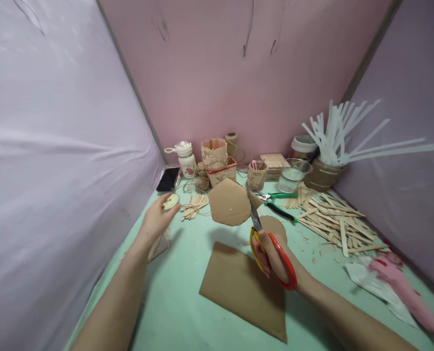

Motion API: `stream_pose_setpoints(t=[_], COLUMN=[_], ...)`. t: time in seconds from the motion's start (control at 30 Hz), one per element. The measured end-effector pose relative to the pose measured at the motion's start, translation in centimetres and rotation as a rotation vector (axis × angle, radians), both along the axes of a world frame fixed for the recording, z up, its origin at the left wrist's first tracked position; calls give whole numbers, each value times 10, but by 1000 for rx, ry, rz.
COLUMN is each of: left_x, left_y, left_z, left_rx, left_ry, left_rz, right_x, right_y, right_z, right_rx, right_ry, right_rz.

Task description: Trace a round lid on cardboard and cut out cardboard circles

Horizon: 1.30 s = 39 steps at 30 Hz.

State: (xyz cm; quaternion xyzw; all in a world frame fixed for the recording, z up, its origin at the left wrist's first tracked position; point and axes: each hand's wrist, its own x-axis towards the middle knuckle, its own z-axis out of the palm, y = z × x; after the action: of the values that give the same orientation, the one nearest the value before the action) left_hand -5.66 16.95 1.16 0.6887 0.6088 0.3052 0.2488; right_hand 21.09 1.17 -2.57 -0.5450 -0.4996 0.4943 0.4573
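Left hand, left of centre in the frame, is open, thumb spread from the curved fingers; contact with the pale yellow round object beside it cannot be determined. Right hand, right of centre, grips the metal scissors with red and yellow handles, fingers in the loops, blades directed upward and away from the wearer.

The flat, many-sided brown cardboard piece is at frame centre, at the blades; its right-hand tip projects beyond them. A shadow beneath indicates that it is raised, presumably giving the blades working room above the pale green tabletop. With the left hand apart from it, the blades appear to provide its support. The four-sided brown cardboard sheet lies flat at lower centre, probably for ready access.
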Motion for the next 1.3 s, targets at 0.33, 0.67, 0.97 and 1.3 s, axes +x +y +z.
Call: stream_pose_setpoints(t=[0.33, 0.67, 0.97, 1.3], left_x=[120, 118, 114, 114], left_y=[-76, -75, -75, -78], left_z=[-13, -29, -26, -31], left_rx=[-811, -773, -659, -694], left_ry=[-1501, -1561, -1435, -1327], left_rz=[-111, -14, -146, -258], right_x=[-4, -4, -3, 7], right_y=[1, -1, -1, -1], right_z=[-5, -5, -3, -17], right_rx=[10, 3, 17, 46], right_ry=[-113, -139, -37, -36], right_rz=[-33, 53, 132, 209])
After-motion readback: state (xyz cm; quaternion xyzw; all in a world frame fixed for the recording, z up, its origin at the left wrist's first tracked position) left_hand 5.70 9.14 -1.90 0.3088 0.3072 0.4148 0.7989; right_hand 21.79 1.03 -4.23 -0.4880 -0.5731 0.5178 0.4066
